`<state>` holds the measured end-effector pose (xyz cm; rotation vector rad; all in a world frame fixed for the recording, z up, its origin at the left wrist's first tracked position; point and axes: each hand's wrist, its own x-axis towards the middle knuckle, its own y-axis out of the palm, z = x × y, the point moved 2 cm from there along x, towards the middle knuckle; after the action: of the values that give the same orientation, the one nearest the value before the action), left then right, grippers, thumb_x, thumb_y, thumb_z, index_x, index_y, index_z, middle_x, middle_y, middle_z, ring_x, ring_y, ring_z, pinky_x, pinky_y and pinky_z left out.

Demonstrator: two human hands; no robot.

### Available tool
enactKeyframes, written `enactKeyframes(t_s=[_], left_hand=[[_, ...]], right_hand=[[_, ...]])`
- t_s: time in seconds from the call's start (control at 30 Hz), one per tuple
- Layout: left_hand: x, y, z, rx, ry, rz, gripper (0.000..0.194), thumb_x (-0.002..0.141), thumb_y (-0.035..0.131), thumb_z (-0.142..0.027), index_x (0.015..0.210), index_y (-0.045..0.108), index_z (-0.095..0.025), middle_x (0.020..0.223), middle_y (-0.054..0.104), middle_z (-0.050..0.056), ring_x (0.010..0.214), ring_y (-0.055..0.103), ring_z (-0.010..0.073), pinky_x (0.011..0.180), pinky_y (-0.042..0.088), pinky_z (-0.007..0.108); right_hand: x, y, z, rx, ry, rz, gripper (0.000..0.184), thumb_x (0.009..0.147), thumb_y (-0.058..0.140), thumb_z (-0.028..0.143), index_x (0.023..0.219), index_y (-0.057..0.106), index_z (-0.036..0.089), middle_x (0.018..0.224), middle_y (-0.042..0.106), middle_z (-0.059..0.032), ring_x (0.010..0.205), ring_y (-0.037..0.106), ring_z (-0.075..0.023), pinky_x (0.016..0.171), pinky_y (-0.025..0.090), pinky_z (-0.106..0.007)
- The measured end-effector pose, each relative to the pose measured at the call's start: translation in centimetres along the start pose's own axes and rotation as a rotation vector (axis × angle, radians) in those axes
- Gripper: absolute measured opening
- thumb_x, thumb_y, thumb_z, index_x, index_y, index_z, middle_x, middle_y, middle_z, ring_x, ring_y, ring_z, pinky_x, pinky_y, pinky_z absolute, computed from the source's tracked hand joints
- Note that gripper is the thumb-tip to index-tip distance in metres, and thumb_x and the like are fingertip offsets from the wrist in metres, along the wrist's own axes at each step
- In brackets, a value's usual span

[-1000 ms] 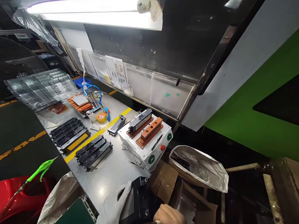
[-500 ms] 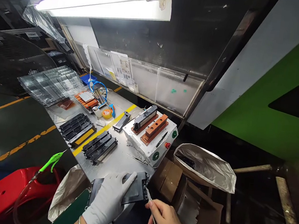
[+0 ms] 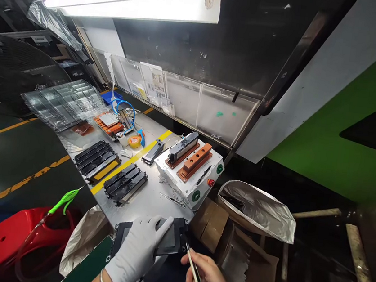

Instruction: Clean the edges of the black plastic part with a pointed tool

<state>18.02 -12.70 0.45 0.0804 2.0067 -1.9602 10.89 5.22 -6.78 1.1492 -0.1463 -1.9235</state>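
My left hand [image 3: 136, 250], in a white glove, lies over a flat black rectangular part [image 3: 172, 239] at the near edge of the metal workbench [image 3: 147, 202] and grips it. My bare right hand [image 3: 208, 279] pinches a thin metal tool like tweezers [image 3: 195, 273], its tip close to the part's right end. Two stacks of black parts [image 3: 124, 183] [image 3: 95, 160] lie on the bench to the left. A white fixture box [image 3: 189, 173] with orange blocks and green and red buttons stands just beyond the part.
An open silver foil bag [image 3: 258, 210] rests on cardboard boxes [image 3: 210, 227] to the right. A red stool [image 3: 10, 240] and a foil bag [image 3: 83, 242] sit lower left. Clear plastic trays [image 3: 63, 104], tape roll [image 3: 135, 141] and a lit tube lamp [image 3: 132, 1] lie further back.
The black part went from tilted up near my body to lying flat at the bench edge under my left hand. My right hand drew the tool slightly back from the part's end.
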Motion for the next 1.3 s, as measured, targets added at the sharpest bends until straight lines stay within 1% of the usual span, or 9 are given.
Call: enactKeyframes(t_s=[0.1,0.17,0.23,0.3,0.4,0.7,0.93,1.13,1.3], left_hand=[[-0.2,0.0,0.2,-0.027,-0.007,0.006,0.077,0.075,0.055,-0.017,0.149,0.034,-0.026,0.131,0.056,0.017,0.102,0.057,0.0373,0.085,0.048,0.054],[-0.3,0.1,0.4,-0.059,-0.008,0.005,0.08,0.073,0.06,-0.022,0.149,0.033,-0.027,0.131,0.055,0.017,0.102,0.056,0.0377,0.086,0.048,0.054],[-0.4,0.2,0.4,-0.086,0.004,0.001,0.083,0.072,0.061,-0.02,0.149,0.032,-0.03,0.131,0.055,0.015,0.102,0.056,0.0373,0.086,0.048,0.053],[-0.6,0.2,0.5,-0.1,0.02,-0.004,0.084,0.072,0.061,-0.02,0.149,0.03,-0.032,0.129,0.055,0.014,0.101,0.057,0.0364,0.085,0.048,0.052],[-0.7,0.1,0.6,-0.099,0.043,0.009,0.083,0.073,0.062,-0.023,0.149,0.029,-0.032,0.128,0.055,0.014,0.099,0.057,0.0355,0.083,0.049,0.051],[-0.8,-1.9,1.0,-0.101,0.132,0.088,0.085,0.063,0.06,-0.01,0.142,0.036,-0.03,0.127,0.056,0.012,0.103,0.056,0.0346,0.085,0.049,0.051],[-0.8,-2.6,1.5,-0.26,0.2,0.094,0.082,0.063,0.074,-0.035,0.137,0.041,-0.033,0.124,0.057,0.009,0.105,0.056,0.0335,0.089,0.048,0.049],[-0.6,-1.8,1.9,-0.225,0.252,0.112,0.085,0.063,0.073,-0.037,0.141,0.038,-0.032,0.128,0.056,0.012,0.107,0.056,0.0358,0.088,0.049,0.05],[-0.8,-2.3,1.7,-0.234,0.293,0.132,0.084,0.065,0.071,-0.038,0.142,0.037,-0.033,0.127,0.056,0.012,0.106,0.057,0.0352,0.087,0.049,0.049]], right_hand=[[-0.4,-2.1,1.2,-0.313,-0.185,-0.145,0.078,0.08,0.038,0.084,0.113,0.066,0.019,0.065,0.058,-0.0013,0.056,0.059,-0.0177,0.053,0.046,-0.03],[-0.7,-3.4,2.2,-0.644,-0.4,-0.273,0.067,0.087,0.036,0.076,0.121,0.066,0.027,0.078,0.06,-0.0044,0.075,0.063,-0.023,0.072,0.05,-0.039],[-0.9,-4.2,2.7,-0.935,-0.559,-0.369,0.052,0.093,0.036,0.067,0.126,0.063,0.038,0.091,0.061,-0.0051,0.091,0.06,-0.0261,0.087,0.046,-0.047],[-0.9,-4.5,2.8,-1.104,-0.611,-0.399,0.044,0.096,0.036,0.062,0.129,0.059,0.044,0.095,0.061,-0.0047,0.093,0.058,-0.0264,0.087,0.046,-0.049],[-0.9,-4.5,2.7,-1.236,-0.661,-0.384,0.038,0.099,0.04,0.053,0.131,0.058,0.043,0.096,0.061,-0.0044,0.092,0.059,-0.0247,0.085,0.049,-0.046],[-0.8,-4.2,3.1,-1.441,-0.798,-0.35,0.033,0.098,0.051,0.037,0.13,0.059,0.037,0.094,0.061,-0.0046,0.088,0.06,-0.0229,0.08,0.053,-0.045],[-1.2,-4.1,4.2,-1.488,-0.784,-0.267,0.034,0.098,0.051,0.036,0.131,0.058,0.037,0.096,0.062,-0.0051,0.089,0.061,-0.0225,0.083,0.054,-0.045],[-1.1,-4.4,4.2,-1.527,-0.812,-0.241,0.033,0.098,0.05,0.037,0.13,0.06,0.034,0.095,0.063,-0.0058,0.087,0.061,-0.0222,0.079,0.054,-0.042],[-1.0,-4.9,4.4,-1.485,-0.833,-0.247,0.034,0.098,0.049,0.041,0.131,0.059,0.036,0.095,0.064,-0.0053,0.087,0.06,-0.0223,0.081,0.051,-0.041]])
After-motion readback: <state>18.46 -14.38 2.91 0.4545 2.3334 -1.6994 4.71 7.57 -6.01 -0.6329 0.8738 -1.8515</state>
